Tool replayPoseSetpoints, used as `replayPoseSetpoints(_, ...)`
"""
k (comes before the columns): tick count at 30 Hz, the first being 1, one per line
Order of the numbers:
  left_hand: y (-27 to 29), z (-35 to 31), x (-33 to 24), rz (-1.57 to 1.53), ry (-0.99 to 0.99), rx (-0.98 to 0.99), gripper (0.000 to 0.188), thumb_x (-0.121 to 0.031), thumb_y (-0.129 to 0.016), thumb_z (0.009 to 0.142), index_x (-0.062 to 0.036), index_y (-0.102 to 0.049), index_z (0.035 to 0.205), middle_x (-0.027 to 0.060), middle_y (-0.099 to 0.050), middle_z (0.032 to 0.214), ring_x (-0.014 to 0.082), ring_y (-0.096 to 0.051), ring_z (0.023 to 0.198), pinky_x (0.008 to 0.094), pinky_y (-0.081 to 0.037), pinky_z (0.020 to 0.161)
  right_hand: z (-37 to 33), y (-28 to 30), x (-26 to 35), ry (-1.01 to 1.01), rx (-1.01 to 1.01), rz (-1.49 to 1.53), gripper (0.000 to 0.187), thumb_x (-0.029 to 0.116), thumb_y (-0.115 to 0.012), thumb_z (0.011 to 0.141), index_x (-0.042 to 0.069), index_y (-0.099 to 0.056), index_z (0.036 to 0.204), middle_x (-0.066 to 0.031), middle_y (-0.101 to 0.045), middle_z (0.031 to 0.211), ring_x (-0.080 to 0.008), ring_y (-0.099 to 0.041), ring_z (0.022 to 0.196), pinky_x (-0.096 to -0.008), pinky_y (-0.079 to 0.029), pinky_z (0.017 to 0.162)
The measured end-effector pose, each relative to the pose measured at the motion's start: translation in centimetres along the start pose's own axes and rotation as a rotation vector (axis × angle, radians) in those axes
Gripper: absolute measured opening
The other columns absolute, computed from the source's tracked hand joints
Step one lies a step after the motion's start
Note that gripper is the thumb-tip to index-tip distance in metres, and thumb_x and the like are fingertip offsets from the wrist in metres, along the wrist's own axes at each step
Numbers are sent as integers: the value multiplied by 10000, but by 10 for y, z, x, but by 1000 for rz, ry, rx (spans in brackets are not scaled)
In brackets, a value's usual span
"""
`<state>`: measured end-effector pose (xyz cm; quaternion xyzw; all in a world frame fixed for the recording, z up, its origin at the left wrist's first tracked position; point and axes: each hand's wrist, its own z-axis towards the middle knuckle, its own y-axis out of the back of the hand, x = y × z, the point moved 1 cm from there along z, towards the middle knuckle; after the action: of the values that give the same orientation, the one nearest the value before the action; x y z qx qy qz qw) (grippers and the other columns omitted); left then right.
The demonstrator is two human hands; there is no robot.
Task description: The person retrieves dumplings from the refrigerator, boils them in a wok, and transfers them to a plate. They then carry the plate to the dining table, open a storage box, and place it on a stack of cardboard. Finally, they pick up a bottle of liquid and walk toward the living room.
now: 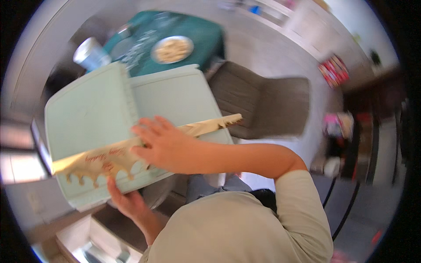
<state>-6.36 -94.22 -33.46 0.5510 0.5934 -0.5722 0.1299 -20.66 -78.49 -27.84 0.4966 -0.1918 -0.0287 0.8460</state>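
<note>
Beneath the right hand (162, 147), a gold foil banner (105, 153) is found laid aslant across a pale green plastic case (87, 105). The right fingers and thumb are seen apart over the banner; whether it is pinched cannot be told. The case's near edge is met by the left hand (131, 206), its thumb set on the upper face; the hidden fingers' closure cannot be told. Beyond both hands, a plate (190, 46) of pale pieces (172, 50) is borne by a green-covered bench (204, 33). To the right of the right hand, the banner's serrated end is left unsupported, near a brown chair (263, 101). Creasing or tearing is judged possible if the foil is pulled unevenly; slipping of the tilted case, if the left-hand support is loosened.
</note>
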Motion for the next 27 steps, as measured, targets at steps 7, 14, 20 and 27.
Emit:
replayPoseSetpoints(7,-124,-153,56,42,172,361,343,-199,-499,860,-10,-485,1146,104,-496,1184,207,-484,1075,368,-399,920,-173,160,-9,-213,-164,-205,327,171,-524,781,76,-504,1093,-209,-376,1247,-395,-320,1184,-523,-312,937)
replayPoseSetpoints(14,-154,-298,124,65,454,797,335,-196,-487,875,8,-487,1141,97,-526,1149,201,-504,1051,358,-396,920,-337,250,55,-522,-163,-484,391,131,-540,734,16,-498,1105,-215,-374,1241,-385,-324,1183,-498,-291,965)
replayPoseSetpoints(20,-293,-407,286,221,757,1006,344,-137,-492,874,30,-447,1170,109,-514,1158,195,-518,1035,346,-430,891,-459,310,-49,-882,-185,-536,347,99,-549,695,-4,-548,1026,-174,-449,1159,-341,-389,1141,-464,-322,943)
replayPoseSetpoints(27,-355,-510,439,356,983,1130,444,-5,-517,824,-7,-352,1236,83,-476,1149,196,-498,1035,318,-435,871,-604,395,-81,-1244,-363,-502,337,55,-617,681,54,-550,1012,-182,-442,1128,-358,-447,1058,-410,-409,859)
